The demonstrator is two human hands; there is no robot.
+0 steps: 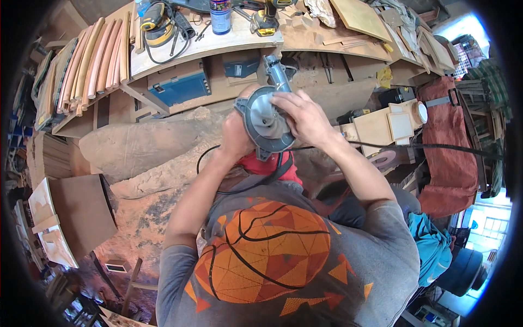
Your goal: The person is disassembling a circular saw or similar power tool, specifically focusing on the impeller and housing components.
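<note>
In front of my chest I hold what looks like an electric blower, its round grey fan housing (253, 121) turned up toward me. Pale curved fan blades (271, 122) show inside the ring, and a grey tube (279, 76) sticks out on the far side. My left hand (234, 136) grips the housing from its left edge, with most fingers hidden behind it. From the right, my right hand (305, 117) bends its fingers over the rim and the fan. A red part (291, 170) shows below the housing, partly covered by a black cord (327, 146).
The cord runs off to the right. On the bench (218, 49) ahead lie a yellow sander (158, 24), a drill (265, 22) and a spray can (220, 16). Wooden strips (101, 60) stack at the left. A blue case (180, 87) sits beneath the bench.
</note>
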